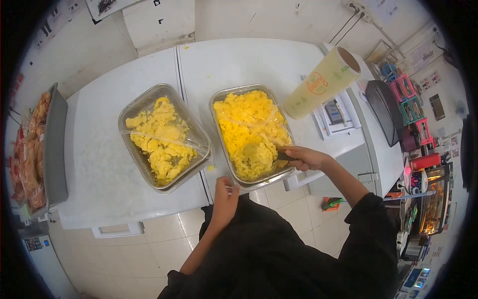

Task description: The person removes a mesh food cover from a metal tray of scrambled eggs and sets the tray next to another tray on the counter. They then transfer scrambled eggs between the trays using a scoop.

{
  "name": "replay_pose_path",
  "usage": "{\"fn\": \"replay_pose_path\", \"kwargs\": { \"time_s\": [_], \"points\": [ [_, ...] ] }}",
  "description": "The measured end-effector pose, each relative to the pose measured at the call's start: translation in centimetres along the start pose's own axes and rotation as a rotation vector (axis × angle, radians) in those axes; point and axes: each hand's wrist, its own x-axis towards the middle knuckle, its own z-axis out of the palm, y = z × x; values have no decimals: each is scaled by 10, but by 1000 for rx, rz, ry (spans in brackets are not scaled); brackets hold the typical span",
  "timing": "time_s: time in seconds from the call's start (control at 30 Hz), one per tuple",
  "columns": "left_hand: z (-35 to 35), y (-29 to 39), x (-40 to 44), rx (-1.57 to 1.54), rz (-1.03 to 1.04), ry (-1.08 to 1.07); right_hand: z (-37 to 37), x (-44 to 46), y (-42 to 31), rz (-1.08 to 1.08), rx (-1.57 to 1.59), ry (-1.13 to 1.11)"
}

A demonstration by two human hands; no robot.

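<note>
My right hand (308,158) is wrapped round the dark handle of a serving spoon (283,155). Its bowl end lies in crumbly yellow food (246,122), with a paler lump there. That food fills a metal tray (215,119), and clear film covers part of it. By the tray's near left corner is my left hand (225,202), its fingers curled; whether they grip the rim or some film is unclear. To the left, a second perforated metal tray (123,119) holds less of the same yellow food, also partly under clear film.
A large roll of cling film (321,84) stands tilted right of the trays, beside papers and a phone-like device (334,112). At far left, a grey bin (57,149) holds bagged food. Both trays stand on a white worktop (99,184) with a seam between them.
</note>
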Motion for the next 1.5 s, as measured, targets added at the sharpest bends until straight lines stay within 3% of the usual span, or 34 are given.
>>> {"fn": "replay_pose_path", "kwargs": {
  "time_s": [0.07, 0.17, 0.2, 0.27, 0.47, 0.7, 0.8, 0.87, 1.03, 1.13, 1.2, 1.27, 1.37, 1.43, 1.5],
  "points": [
    [-10, 5, 0, 79, -17, 77, 2, -1, 3, -9, 9, 3],
    [-25, -8, 11, 589, 333, 316, 6, -3, 8, -35, 23, -22],
    [-28, -14, 16, 596, 330, 317, 8, -4, 9, -36, 27, -28],
    [-30, -18, 28, 875, 529, 422, 11, -5, 9, -21, 31, -10],
    [-32, -24, 44, 960, 382, 345, 19, -3, 19, -25, 195, -39],
    [-27, -23, 40, 864, 413, 376, 27, 1, 29, -76, 368, 8],
    [-24, -13, 29, 814, 322, 251, 23, 2, 32, -106, 359, -29],
    [-25, -1, 20, 647, 418, 382, 26, 0, 28, -100, 371, 9],
    [-80, 53, 12, 615, 350, 713, 45, -6, 6, -85, 398, 42],
    [-119, 69, 23, 880, 351, 720, 67, 4, -15, -126, 383, -73],
    [-138, 52, 25, 865, 394, 738, 87, 22, -31, -167, 431, -283],
    [-148, 38, 24, 849, 438, 751, 117, 47, -49, -158, 431, -259],
    [-150, 11, 9, 740, 468, 892, 164, 87, -75, -89, 375, -387],
    [-146, -17, 5, 190, 171, 862, 189, 128, -80, -41, 353, -465],
    [-147, -18, 4, 85, 121, 819, 210, 171, -84, -22, 356, -492]
  ]
}}
